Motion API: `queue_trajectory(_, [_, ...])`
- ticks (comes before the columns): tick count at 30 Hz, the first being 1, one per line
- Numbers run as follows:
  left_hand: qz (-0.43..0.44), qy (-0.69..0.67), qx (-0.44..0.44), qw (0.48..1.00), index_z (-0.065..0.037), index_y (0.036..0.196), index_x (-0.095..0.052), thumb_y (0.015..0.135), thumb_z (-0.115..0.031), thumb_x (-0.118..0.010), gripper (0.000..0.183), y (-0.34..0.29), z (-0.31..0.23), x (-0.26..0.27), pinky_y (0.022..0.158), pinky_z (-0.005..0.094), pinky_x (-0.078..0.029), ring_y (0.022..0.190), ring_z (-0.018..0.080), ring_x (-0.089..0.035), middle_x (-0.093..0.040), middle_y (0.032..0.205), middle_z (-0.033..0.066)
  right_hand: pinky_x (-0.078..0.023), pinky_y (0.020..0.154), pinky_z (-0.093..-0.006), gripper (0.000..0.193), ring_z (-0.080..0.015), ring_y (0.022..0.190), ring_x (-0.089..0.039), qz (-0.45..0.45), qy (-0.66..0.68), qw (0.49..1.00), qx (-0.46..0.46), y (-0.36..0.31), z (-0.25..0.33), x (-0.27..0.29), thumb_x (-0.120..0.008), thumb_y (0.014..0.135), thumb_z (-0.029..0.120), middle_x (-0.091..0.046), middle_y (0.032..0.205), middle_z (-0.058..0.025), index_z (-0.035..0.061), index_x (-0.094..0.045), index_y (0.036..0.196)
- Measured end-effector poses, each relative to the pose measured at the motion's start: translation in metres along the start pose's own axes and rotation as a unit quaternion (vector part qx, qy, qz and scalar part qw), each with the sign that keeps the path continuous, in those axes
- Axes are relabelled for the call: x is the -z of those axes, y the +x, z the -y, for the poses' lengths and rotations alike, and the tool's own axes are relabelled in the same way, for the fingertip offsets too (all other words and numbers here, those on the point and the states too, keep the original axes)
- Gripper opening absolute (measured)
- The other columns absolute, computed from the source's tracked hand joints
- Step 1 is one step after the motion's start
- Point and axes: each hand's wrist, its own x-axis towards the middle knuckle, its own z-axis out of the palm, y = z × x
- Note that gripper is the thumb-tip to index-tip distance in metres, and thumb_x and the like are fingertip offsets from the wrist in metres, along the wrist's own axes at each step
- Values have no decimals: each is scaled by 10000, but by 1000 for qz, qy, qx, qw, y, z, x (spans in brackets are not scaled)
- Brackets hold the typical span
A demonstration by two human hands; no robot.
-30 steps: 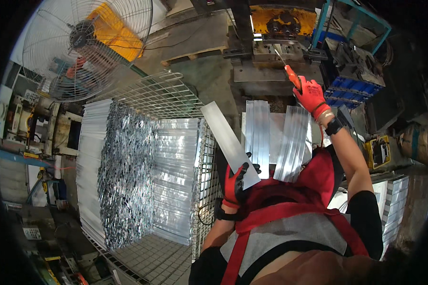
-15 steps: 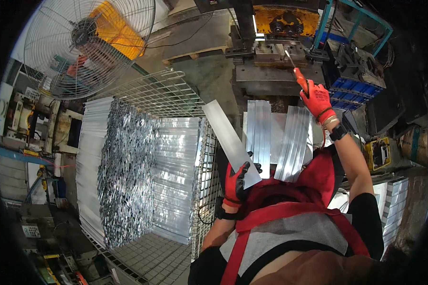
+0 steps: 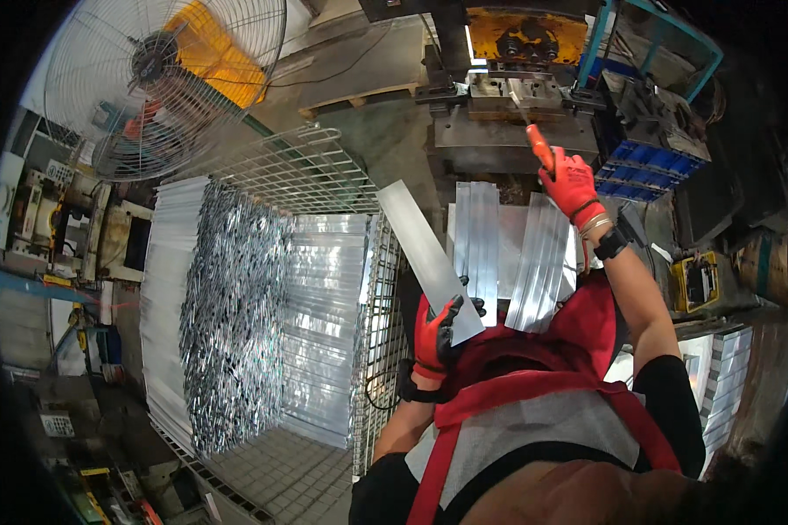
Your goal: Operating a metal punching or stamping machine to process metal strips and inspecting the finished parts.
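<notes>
A long, flat, silvery metal strip [image 3: 425, 255] slants up-left, gripped near its lower end; an orange-handled tool [image 3: 539, 145] (its slim metal shaft tilted up-left) is held well apart, to the right.

Workshop, with machinery [image 3: 517, 131] and metal strips [image 3: 476, 245]

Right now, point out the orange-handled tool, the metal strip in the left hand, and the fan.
Orange-handled tool [image 3: 538, 143]: head view, on its handle.
Metal strip [image 3: 427, 259]: head view, on its flat face.
Fan [image 3: 155, 59]: head view, on its hub.

The strip [image 3: 425, 254] is smooth, satiny metal, the profiles [image 3: 476, 249] glossy metal, the apron [image 3: 525, 391] matt cloth
</notes>
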Motion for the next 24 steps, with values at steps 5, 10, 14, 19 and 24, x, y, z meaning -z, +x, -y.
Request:
queue_trajectory(5, [-34,-175,89,980,5,1219,-440,934,-140,-515,329,0,-1,2,730,335,-529,840,239,-661,-650,945,151,-446,719,-445,426,-329,842,-571,-31,26,998,43,4,-5,0,-587,832,348,-629,830,-149,63,-485,1132])
queue_trajectory(10, [-50,-205,91,973,4,1219,-440,909,-84,-543,338,1,8,2,708,352,-546,833,257,-658,-619,1057,154,-451,705,-442,435,-324,827,-572,-88,20,996,-6,20,-16,-1,-552,851,378,-650,860,-131,61,-474,1139])
queue_trajectory(14, [-45,-153,60,985,-6,1240,-448,911,-105,-540,356,0,9,2,694,343,-546,817,238,-656,-618,1032,140,-442,718,-439,466,-317,835,-571,-105,35,994,-7,14,-16,1,-573,839,367,-650,880,-125,59,-463,1171])
queue_trajectory(19, [-60,-178,82,979,-31,1274,-471,938,-189,-511,373,-2,7,0,672,299,-530,799,189,-653,-657,901,124,-428,767,-434,496,-308,880,-565,-95,7,994,52,6,-9,4,-600,813,357,-638,908,-127,58,-461,1184])
queue_trajectory(24, [-38,-179,88,979,7,1212,-466,928,-129,-519,318,1,5,5,719,338,-533,811,240,-657,-639,949,157,-427,779,-429,477,-299,909,-560,4,-26,995,101,-3,-6,5,-608,804,363,-628,905,-134,65,-473,1152])
